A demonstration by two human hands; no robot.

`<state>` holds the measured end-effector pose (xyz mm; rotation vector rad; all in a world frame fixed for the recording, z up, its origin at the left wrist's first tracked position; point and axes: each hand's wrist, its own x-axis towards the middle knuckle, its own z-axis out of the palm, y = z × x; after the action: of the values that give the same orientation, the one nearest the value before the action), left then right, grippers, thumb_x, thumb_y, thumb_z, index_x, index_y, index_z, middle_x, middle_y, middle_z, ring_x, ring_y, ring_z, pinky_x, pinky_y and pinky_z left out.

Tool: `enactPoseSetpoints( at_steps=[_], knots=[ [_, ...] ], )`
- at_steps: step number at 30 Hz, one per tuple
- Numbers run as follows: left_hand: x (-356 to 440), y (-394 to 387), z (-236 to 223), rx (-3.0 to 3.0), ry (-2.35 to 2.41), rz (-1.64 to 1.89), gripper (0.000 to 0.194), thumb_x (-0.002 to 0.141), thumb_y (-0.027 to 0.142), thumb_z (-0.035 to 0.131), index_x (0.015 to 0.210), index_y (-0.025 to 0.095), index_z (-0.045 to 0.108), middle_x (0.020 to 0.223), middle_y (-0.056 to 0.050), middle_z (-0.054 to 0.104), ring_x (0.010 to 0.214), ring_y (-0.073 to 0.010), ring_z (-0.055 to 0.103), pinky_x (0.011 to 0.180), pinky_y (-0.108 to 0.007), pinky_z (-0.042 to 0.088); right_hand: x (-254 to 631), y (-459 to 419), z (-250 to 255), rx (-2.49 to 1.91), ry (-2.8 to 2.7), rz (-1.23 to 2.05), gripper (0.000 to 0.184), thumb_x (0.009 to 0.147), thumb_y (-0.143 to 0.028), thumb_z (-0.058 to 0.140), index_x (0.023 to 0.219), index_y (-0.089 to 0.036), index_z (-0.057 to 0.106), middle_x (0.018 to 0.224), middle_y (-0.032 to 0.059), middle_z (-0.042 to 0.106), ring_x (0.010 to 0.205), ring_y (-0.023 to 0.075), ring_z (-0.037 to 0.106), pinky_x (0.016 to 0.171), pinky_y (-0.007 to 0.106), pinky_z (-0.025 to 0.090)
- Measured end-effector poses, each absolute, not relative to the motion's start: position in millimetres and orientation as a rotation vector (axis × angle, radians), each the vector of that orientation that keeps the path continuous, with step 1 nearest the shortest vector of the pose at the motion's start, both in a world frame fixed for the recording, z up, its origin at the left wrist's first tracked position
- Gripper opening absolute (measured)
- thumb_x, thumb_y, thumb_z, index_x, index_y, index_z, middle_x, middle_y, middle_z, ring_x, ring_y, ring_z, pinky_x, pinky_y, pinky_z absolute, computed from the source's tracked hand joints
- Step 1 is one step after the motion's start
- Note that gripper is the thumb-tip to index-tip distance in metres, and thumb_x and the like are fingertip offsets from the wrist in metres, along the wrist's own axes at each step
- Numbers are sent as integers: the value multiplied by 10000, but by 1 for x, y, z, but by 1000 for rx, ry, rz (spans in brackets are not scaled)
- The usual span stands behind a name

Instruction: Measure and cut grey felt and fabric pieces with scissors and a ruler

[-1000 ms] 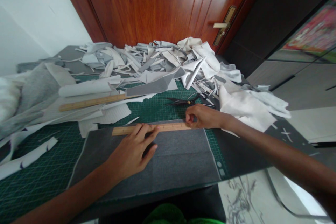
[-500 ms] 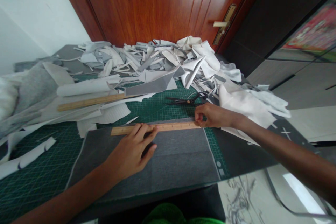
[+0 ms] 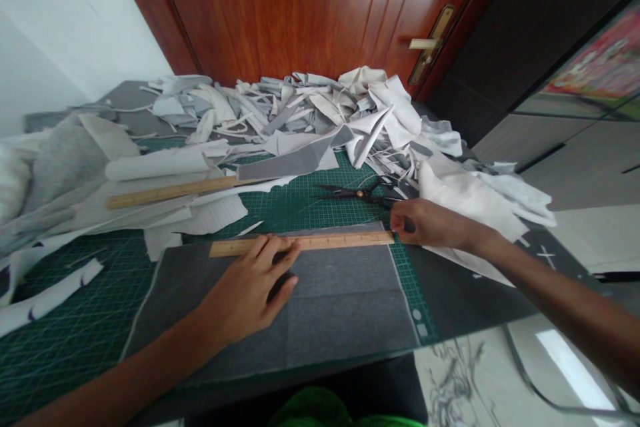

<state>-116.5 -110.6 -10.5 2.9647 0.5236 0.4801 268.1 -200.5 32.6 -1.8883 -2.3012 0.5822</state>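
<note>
My left hand [image 3: 247,290] presses spread fingers onto a wooden ruler [image 3: 300,244], which lies across the top of a dark grey felt sheet [image 3: 345,307]. My right hand [image 3: 425,225] is at the ruler's right end, with curled fingertips against it. Black-handled scissors [image 3: 357,193] lie on the green cutting mat [image 3: 75,307], just beyond the ruler and close to my right hand. A second wooden ruler [image 3: 170,192] rests on pale fabric farther left.
A heap of grey and white fabric scraps [image 3: 300,113] rises against a reddish-brown wooden door [image 3: 280,7] with a brass lever handle [image 3: 425,45]. A white fabric roll [image 3: 155,163] lies at left. White cloth [image 3: 465,197] spreads at right, and a marbled floor [image 3: 460,380] shows below the table's edge.
My right hand has slid rightward along the ruler to its right end, uncovering more of the wood. My left hand has stayed in place on the ruler.
</note>
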Motion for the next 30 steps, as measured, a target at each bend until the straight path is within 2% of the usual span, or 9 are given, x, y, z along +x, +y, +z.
enactPoseSetpoints(
  at_steps=[3, 6, 12, 18, 22, 27, 30],
  knots=[
    [-117, -110, -12, 2977, 516, 496, 460, 1049, 309, 457, 1429, 99, 611, 1295, -173, 637, 1186, -313, 560, 984, -451, 547, 262, -206, 27, -1915, -2323, 423, 106, 829, -98, 638, 888, -183, 664, 865, 49, 694, 751, 176, 645, 686, 277, 457],
    [-118, -110, -13, 2988, 508, 496, 463, 1052, 307, 444, 1433, 100, 606, 1312, -170, 636, 1205, -317, 550, 1006, -463, 542, 255, -208, 22, -1868, -2330, 337, 89, 920, -152, 596, 936, -185, 677, 927, 65, 689, 789, 187, 652, 709, 291, 472],
    [-117, -111, -12, 2995, 521, 496, 454, 1054, 315, 438, 1419, 116, 620, 1291, -156, 639, 1202, -312, 550, 1006, -454, 544, 252, -212, 21, -1678, -2278, 369, 179, 1034, -269, 565, 982, -188, 715, 967, 71, 708, 864, 185, 692, 780, 302, 516],
    [-116, -112, -12, 3011, 501, 539, 455, 1058, 303, 437, 1421, 92, 613, 1253, -162, 646, 1198, -319, 547, 994, -454, 553, 238, -207, 17, -1570, -2082, 371, 165, 1021, -282, 621, 982, -184, 747, 945, 66, 761, 769, 157, 704, 673, 269, 538],
    [-115, -112, -12, 3017, 507, 531, 457, 1063, 302, 427, 1418, 87, 618, 1264, -172, 645, 1196, -319, 550, 977, -454, 564, 211, -188, 11, -1406, -2064, 413, 172, 1029, -261, 619, 1015, -181, 771, 1001, 83, 771, 906, 182, 736, 791, 293, 574],
    [-116, -113, -12, 3003, 528, 510, 473, 1068, 312, 407, 1436, 94, 609, 1277, -178, 640, 1199, -323, 548, 987, -482, 567, 170, -162, 6, -1332, -2148, 481, 226, 1049, -181, 554, 1163, -154, 748, 1108, 115, 759, 996, 198, 728, 891, 332, 567],
    [-116, -115, -13, 2991, 538, 501, 481, 1063, 319, 421, 1457, 101, 591, 1281, -174, 636, 1207, -322, 546, 1001, -483, 560, 154, -155, 6, -1416, -2087, 502, 191, 1008, -162, 627, 1154, -154, 748, 1097, 104, 775, 970, 198, 732, 873, 323, 560]
  ],
)
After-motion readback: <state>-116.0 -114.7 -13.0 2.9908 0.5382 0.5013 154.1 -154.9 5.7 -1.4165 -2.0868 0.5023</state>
